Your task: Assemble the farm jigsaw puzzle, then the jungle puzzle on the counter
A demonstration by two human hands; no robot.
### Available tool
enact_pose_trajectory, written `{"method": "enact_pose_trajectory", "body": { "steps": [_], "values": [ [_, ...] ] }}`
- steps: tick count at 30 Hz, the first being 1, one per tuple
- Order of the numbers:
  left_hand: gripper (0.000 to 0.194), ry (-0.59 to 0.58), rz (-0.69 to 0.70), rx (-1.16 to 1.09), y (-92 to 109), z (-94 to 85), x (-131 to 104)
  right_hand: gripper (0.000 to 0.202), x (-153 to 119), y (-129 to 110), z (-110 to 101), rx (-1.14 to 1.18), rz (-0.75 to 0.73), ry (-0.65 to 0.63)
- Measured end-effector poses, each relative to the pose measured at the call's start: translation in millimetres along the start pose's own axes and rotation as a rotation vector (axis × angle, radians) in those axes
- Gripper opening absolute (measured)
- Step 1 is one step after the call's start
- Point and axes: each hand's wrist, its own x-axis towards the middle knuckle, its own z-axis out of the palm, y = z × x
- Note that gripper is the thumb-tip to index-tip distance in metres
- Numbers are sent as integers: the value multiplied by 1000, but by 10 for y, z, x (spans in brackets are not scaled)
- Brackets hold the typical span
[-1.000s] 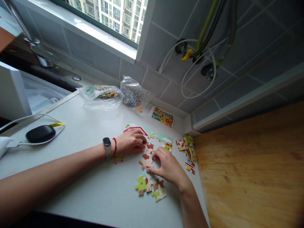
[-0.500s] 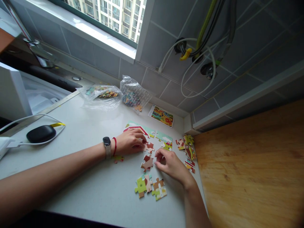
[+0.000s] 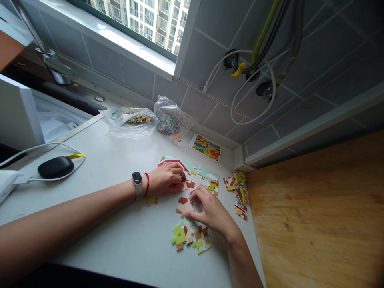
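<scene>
My left hand (image 3: 168,179) lies on the partly joined jigsaw puzzle (image 3: 192,166), its fingers curled and the tips at a pink piece with brown spots (image 3: 190,186). Just below that, my right hand (image 3: 210,210) has thumb and forefinger at the right side of a second spotted puzzle piece (image 3: 183,207), which lies on the table. Nearer to me are a joined green and pink clump (image 3: 180,236) and a brown and green piece (image 3: 202,241). Another piece (image 3: 151,200) shows partly under my left wrist.
More loose pieces (image 3: 240,192) lie along the right edge, beside a wooden board (image 3: 315,208). Two plastic bags of pieces, a left one (image 3: 132,120) and a right one (image 3: 171,122), stand at the wall near a picture card (image 3: 205,147). A black device (image 3: 56,167) with a white cable is at left.
My right hand has moved left onto the lower spotted piece, which has turned and shifted slightly left. My left hand keeps its place on the puzzle. The view has shifted a little.
</scene>
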Motion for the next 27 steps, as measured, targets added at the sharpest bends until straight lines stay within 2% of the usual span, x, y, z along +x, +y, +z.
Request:
{"method": "enact_pose_trajectory", "body": {
  "steps": [4,11,16,18,21,27],
  "values": [
    [7,-10,-3,-19,1,-11,4,27,-20,42,-35,67,-12,-25],
    [2,-18,-24,-22,-14,-20,-2,36,-78,128,-67,86,5,-57],
    [2,-20,-34,-32,-25,-23,-8,22,-130,200,-134,49,46,-85],
    [3,-22,-34,-32,-27,-23,-11,27,-141,223,-170,25,72,-66],
    [2,-25,-41,-44,-27,-26,-14,40,-130,214,-193,14,93,-55],
    [2,-37,-76,-48,-21,-44,-11,29,-84,120,-153,8,62,-48]
  ]
}}
